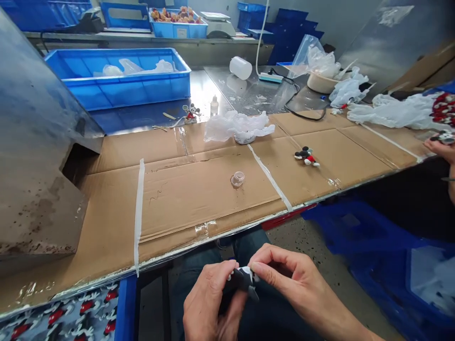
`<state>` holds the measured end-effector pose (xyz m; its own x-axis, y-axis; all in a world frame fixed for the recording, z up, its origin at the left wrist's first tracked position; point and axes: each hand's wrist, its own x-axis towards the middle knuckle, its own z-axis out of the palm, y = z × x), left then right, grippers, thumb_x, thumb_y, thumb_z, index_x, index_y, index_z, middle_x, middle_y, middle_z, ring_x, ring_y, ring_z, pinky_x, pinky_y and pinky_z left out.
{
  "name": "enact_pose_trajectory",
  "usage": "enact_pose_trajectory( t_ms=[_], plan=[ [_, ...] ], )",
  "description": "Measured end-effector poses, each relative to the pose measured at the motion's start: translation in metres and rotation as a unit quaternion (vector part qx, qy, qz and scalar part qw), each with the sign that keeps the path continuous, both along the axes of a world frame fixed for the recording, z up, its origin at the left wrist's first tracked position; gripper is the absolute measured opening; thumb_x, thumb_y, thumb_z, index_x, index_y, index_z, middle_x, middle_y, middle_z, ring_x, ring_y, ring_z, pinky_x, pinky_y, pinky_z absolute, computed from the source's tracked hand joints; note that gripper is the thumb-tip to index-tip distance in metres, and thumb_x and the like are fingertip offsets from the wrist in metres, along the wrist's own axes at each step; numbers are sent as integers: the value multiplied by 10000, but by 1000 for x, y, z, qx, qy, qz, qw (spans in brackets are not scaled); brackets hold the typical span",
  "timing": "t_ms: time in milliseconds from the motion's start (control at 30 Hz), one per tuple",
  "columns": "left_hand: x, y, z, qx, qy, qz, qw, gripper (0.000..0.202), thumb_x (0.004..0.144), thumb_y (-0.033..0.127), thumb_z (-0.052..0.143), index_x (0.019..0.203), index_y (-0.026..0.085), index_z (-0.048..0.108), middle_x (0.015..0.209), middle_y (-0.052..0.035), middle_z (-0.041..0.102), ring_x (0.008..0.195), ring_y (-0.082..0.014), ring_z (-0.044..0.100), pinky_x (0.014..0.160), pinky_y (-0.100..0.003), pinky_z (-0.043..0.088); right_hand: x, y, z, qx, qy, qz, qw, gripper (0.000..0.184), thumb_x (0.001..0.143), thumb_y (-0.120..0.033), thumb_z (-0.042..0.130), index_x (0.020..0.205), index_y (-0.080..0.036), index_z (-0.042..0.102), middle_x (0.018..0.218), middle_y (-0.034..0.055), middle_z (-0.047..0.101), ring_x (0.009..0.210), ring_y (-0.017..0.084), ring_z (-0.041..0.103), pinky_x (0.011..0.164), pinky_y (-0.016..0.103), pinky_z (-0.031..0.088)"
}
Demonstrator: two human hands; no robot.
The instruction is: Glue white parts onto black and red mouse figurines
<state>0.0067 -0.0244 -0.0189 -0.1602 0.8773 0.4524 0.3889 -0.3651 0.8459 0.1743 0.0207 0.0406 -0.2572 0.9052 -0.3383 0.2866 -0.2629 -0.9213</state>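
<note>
Below the table's front edge, my left hand is closed around a black-and-white mouse figurine. My right hand pinches the figurine's right side between thumb and fingers. Part of the figurine is hidden by my fingers. On the cardboard-covered table in front of me stands a small clear cup. Farther right lies another mouse figurine with red shorts and white shoes.
A crumpled white plastic bag sits behind the cup, near a small bottle and a standing mouse figurine. A blue crate is behind left; a tray of figurines is at lower left. Another person's hand shows at right.
</note>
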Motion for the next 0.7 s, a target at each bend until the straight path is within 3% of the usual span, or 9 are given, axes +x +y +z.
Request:
enact_pose_trajectory(
  t_ms=[367,567,700],
  plan=[
    [12,-14,2,-4,5,69,998,320,856,133,708,1137,284,677,861,0,778,725,-173,731,698,-260,585,-5,3,13,26,23,13,999,304,936,-384,635,706,-185,632,719,9,686,689,174,624,666,265,495],
    [11,-11,-3,34,20,52,998,419,818,59,715,1177,271,667,841,-3,771,706,-159,724,692,-246,573,-1,6,9,-40,79,7,996,344,908,-451,669,716,-166,678,715,17,686,720,182,631,710,269,502],
    [8,-8,-5,44,35,54,997,408,837,72,696,1181,289,667,853,0,787,719,-169,740,704,-252,587,2,2,5,32,65,-12,997,274,945,-409,651,832,-182,754,831,35,723,802,203,656,750,281,521]
  ],
)
